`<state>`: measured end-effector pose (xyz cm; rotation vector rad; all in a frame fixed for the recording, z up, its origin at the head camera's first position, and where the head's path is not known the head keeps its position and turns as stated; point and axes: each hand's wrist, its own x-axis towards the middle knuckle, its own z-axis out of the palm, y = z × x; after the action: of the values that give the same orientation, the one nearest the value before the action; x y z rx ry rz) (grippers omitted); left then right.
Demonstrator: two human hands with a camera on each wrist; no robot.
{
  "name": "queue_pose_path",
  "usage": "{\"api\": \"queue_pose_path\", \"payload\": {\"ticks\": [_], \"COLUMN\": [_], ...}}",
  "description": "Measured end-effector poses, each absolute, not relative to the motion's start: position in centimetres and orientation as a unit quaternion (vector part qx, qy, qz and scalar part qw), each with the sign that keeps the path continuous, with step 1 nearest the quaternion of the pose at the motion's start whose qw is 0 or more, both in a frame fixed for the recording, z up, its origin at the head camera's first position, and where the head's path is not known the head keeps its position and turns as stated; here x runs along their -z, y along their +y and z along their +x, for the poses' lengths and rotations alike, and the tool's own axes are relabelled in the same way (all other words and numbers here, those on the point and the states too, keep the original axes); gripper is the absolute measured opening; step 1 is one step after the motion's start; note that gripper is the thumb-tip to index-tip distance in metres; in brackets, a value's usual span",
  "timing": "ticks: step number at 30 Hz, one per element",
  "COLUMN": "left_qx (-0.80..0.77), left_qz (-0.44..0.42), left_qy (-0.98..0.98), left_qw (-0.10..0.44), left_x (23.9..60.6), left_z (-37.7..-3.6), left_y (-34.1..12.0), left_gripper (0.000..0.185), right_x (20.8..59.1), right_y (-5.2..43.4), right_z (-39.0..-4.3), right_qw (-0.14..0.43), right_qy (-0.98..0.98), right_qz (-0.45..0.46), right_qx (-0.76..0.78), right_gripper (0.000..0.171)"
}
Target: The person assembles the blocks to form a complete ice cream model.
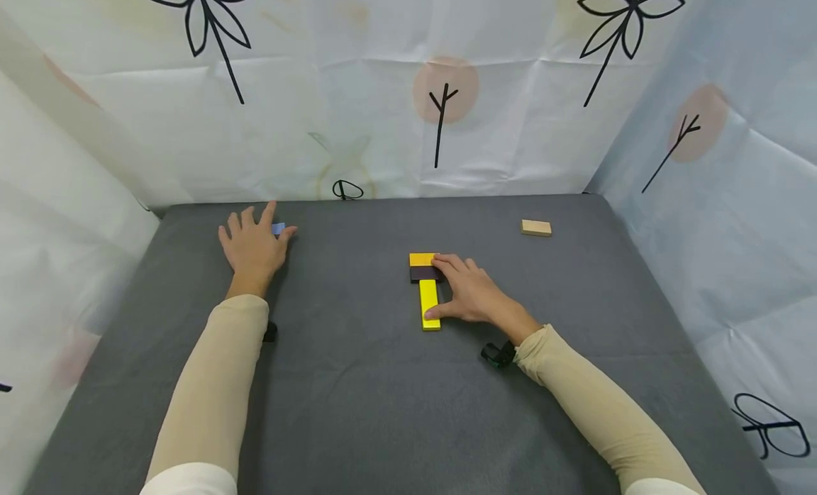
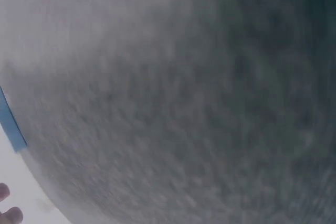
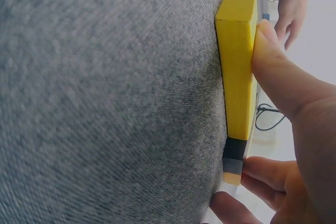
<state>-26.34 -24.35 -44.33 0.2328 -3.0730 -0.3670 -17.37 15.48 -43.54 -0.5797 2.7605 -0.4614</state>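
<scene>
My left hand, fingers spread, hovers at or just over a small blue block near the table's back edge; the hand partly hides it. My right hand touches a T-shaped group of flat blocks at mid-table. Its thumb rests on the long yellow block, and its fingers reach the black block and the crosswise yellow block. In the right wrist view, the thumb lies on the upper face of the long yellow block. The left wrist view catches only an end of the blue block.
A light wooden block lies at the back right of the grey table. Printed white cloth hangs behind the table and along both sides.
</scene>
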Motion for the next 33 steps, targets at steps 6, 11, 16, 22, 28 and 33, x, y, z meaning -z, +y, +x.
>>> {"api": "queue_pose_path", "payload": {"ticks": [6, 11, 16, 22, 28, 33], "left_qx": [0.171, 0.186, 0.195, 0.222, 0.231, 0.257], "left_qz": [0.11, 0.14, 0.156, 0.174, 0.184, 0.205], "left_qy": [-0.979, -0.972, -0.968, -0.959, -0.955, -0.944], "left_qw": [0.032, 0.034, 0.029, 0.024, 0.016, 0.01], "left_x": [44.4, 44.3, 44.3, 44.4, 44.1, 43.7], "left_z": [-26.0, -25.9, -25.8, -26.1, -26.0, -26.0], "left_y": [-26.1, -26.6, -27.0, -27.3, -27.2, -26.8], "left_gripper": [0.074, 0.073, 0.067, 0.058, 0.051, 0.049], "right_x": [43.4, 43.3, 43.5, 43.6, 43.6, 43.6], "right_y": [15.5, 15.5, 15.6, 15.6, 15.6, 15.6], "right_z": [-17.3, -17.3, -17.3, -17.4, -17.3, -17.3], "right_qw": [0.139, 0.141, 0.143, 0.145, 0.144, 0.143], "right_qy": [0.956, 0.955, 0.955, 0.955, 0.955, 0.955], "right_qz": [-0.202, -0.199, -0.197, -0.196, -0.197, -0.197], "right_qx": [0.159, 0.166, 0.169, 0.171, 0.171, 0.172], "right_gripper": [0.107, 0.107, 0.107, 0.107, 0.107, 0.108]}}
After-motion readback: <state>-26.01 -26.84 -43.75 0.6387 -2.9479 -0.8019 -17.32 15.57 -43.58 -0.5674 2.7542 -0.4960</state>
